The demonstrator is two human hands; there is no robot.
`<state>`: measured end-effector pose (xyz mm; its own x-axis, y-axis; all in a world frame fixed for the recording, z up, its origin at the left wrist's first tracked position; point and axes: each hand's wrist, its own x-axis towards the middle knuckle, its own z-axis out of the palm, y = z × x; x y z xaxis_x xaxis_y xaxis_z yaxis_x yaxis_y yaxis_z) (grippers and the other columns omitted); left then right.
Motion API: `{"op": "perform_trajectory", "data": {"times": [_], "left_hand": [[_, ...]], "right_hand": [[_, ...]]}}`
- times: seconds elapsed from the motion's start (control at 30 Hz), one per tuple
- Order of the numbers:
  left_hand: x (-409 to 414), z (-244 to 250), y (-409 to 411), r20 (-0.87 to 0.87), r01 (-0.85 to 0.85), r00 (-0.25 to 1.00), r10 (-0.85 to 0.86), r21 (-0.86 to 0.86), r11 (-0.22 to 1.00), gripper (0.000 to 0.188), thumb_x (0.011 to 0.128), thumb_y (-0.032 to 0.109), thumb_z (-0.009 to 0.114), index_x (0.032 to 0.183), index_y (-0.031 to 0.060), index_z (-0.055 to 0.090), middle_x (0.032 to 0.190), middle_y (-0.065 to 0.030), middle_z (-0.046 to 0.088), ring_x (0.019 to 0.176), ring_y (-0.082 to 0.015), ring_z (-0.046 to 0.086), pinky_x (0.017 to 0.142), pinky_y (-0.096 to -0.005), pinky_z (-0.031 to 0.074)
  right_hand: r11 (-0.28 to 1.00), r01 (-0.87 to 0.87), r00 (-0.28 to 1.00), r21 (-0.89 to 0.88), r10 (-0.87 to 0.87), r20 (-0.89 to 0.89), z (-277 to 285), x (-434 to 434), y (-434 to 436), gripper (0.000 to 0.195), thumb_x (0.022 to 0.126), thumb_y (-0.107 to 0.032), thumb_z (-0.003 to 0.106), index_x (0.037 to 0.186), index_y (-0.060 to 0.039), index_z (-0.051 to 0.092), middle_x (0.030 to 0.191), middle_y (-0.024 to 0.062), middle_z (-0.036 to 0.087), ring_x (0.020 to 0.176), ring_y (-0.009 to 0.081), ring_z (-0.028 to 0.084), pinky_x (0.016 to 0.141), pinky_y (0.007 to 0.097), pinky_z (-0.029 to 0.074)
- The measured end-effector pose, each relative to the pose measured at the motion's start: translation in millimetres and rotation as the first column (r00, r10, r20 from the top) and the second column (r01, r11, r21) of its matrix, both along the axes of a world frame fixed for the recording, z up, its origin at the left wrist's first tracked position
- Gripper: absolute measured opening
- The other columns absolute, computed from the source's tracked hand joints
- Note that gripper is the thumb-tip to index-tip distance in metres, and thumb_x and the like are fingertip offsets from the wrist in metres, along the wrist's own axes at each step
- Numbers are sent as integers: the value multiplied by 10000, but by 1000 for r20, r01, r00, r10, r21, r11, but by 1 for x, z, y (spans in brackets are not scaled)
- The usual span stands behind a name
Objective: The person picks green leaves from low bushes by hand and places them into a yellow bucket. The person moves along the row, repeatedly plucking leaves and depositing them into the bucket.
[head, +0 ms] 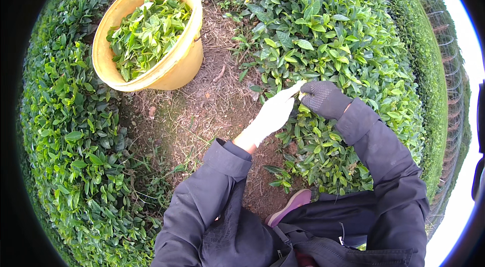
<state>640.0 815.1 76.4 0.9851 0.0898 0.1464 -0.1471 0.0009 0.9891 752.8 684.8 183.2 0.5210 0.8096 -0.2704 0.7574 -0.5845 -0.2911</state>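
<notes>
My left hand (272, 113) wears a white glove and reaches to the edge of the leafy bush row (322, 43). Beside its fingertips is my right hand (324, 98), in a dark grey dotted glove, its fingers curled. A little pale green shows between the two hands, but what they pinch is too small to tell. Both hands are close together over the leaves. At the upper left, a yellow plastic bucket (185, 58) stands tilted on the ground, with loose picked green leaves (151, 34) inside it.
A second leafy hedge row (72, 146) runs along the left. Between the rows lies a dirt path (204, 111) with dry grass and weeds. My pink shoe (290, 206) is at the foot of the right row. Further right, thin hoops (449, 77) stand beyond the bushes.
</notes>
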Motion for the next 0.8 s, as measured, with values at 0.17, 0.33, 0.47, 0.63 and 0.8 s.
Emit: {"op": "perform_trajectory", "data": {"times": [0.17, 0.33, 0.47, 0.63, 0.8], "left_hand": [[-7, -10, 4, -81, -31, 996, 35, 50, 998, 392, 968, 173, 440, 1339, 55, 483, 1338, -133, 524, 1239, -251, 495, 1065, -324, 354], [-2, -2, 5, -92, -78, 992, 87, 92, 993, 386, 952, 159, 475, 1324, 61, 506, 1327, -130, 538, 1228, -239, 508, 1057, -318, 360], [-3, 5, 4, -118, -79, 989, 90, 95, 992, 381, 955, 195, 489, 1297, 30, 520, 1308, -149, 550, 1232, -252, 505, 1053, -331, 361], [-8, 8, 6, -181, -64, 979, 88, 135, 989, 388, 956, 207, 487, 1304, 39, 517, 1318, -149, 543, 1240, -262, 498, 1056, -334, 359], [-5, 0, 12, -151, -124, 977, 149, 159, 979, 372, 948, 221, 498, 1282, 62, 539, 1275, -147, 568, 1176, -275, 546, 1011, -338, 408]], "right_hand": [[690, 706, 392, 159, -195, -899, 73, 4, 8, 231, 879, -260, 619, 912, -36, 576, 725, 26, 576, 488, 88, 546, 373, 211, 405], [847, 388, 914, 363, -303, -270, 86, 62, 7, 231, 896, -279, 616, 893, -49, 600, 744, 45, 618, 610, 136, 600, 514, 275, 448], [985, 87, 906, -149, -16, 423, 72, 65, 14, 205, 791, -236, 673, 879, -54, 642, 827, 164, 638, 801, 350, 631, 727, 428, 506], [969, 104, 888, -226, 11, 459, 58, 68, -2, 173, 791, -183, 630, 905, -53, 616, 851, 177, 621, 807, 379, 610, 732, 458, 500], [739, 588, 746, 329, -339, -573, 90, 48, -9, 237, 877, -243, 608, 951, -18, 595, 758, 24, 567, 615, 80, 519, 536, 228, 435]]}}
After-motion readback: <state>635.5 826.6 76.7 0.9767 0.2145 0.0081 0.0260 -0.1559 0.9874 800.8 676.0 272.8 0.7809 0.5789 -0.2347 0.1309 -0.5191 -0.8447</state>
